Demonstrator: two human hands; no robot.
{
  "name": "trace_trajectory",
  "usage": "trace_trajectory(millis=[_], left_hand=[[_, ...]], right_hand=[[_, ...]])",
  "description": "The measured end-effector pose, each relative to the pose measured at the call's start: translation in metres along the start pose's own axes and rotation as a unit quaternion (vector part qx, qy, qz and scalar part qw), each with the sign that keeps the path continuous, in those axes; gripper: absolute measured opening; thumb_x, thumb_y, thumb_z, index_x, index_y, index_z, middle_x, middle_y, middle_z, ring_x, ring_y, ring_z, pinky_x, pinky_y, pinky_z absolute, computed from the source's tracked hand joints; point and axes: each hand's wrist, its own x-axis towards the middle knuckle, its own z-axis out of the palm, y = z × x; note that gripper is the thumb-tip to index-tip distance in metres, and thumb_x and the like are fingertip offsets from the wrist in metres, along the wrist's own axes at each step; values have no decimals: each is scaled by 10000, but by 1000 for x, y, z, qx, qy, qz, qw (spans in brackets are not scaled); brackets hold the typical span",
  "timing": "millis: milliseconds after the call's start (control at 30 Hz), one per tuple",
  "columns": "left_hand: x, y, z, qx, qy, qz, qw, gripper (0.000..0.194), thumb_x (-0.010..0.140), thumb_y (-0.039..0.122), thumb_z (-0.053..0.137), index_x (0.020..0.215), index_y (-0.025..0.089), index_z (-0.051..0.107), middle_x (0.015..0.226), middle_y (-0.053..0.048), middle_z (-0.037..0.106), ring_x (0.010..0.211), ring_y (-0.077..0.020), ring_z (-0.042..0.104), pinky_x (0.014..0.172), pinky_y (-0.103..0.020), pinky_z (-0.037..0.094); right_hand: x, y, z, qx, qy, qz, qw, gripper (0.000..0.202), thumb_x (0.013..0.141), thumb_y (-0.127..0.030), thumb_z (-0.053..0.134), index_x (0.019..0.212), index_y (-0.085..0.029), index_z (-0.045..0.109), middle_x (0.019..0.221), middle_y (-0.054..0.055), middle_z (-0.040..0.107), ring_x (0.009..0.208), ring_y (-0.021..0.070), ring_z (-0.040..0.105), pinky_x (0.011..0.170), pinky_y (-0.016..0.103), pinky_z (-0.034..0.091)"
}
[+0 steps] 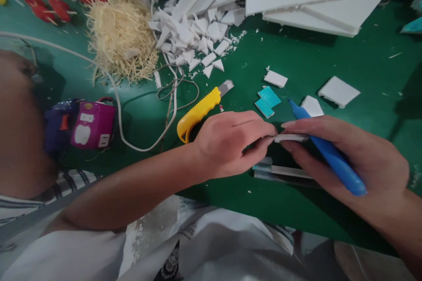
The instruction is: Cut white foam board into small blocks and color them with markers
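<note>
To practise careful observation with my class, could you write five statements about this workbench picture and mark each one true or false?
1. The right hand holds a blue pen-shaped tool. True.
2. The yellow-handled cutter is in the left hand. False: the cutter lies on the green table.
3. Fingers of both hands meet at a small white piece. True.
4. The straw-coloured shreds lie to the right of the white scraps. False: the shreds lie to the left of the scraps.
5. A turquoise piece lies on the table. True.
</note>
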Motion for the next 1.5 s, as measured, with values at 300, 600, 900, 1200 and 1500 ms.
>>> trace_trajectory(millis=[300, 600, 900, 1200, 1500], left_hand=[[2, 6, -3, 100, 25, -31, 994, 185, 974, 165, 565, 924, 192, 741, 802, 19, 751, 680, -109, 673, 661, -232, 520], [0, -40, -36, 348, 28, -102, 931, 388, 1018, 448, 704, 723, 215, 606, 691, 5, 668, 631, -132, 573, 569, -285, 382], [1, -9, -20, 140, 7, -20, 990, 204, 1086, 333, 578, 1147, 219, 736, 972, -23, 795, 860, -147, 769, 753, -273, 593], [1, -1, -3, 96, -38, 53, 993, 218, 1108, 260, 562, 1262, 177, 692, 1117, -32, 814, 1003, -138, 791, 846, -244, 613], [1, -2, -3, 124, -33, 62, 990, 238, 1107, 222, 534, 990, 196, 739, 949, 9, 807, 845, -130, 784, 746, -256, 577]], right_hand=[[-5, -8, -2, -33, 11, 29, 999, 175, 1011, -193, 667, 1102, -341, 687, 964, -53, 815, 806, 148, 792, 708, 249, 621], [-7, 5, 1, -38, 36, 80, 995, 181, 983, -282, 747, 1158, -326, 756, 1000, -22, 825, 801, 163, 784, 698, 279, 621], [-9, 6, 1, 11, 45, 121, 992, 228, 961, -245, 764, 1179, -310, 778, 1012, -19, 843, 818, 156, 804, 736, 244, 648], [-6, 9, 2, 72, 13, 86, 994, 258, 989, -186, 688, 1199, -322, 749, 976, -31, 847, 804, 141, 815, 727, 221, 658], [-7, 12, 3, 60, 42, 106, 992, 146, 982, -257, 736, 1109, -322, 766, 957, -20, 831, 793, 148, 801, 692, 230, 639]])
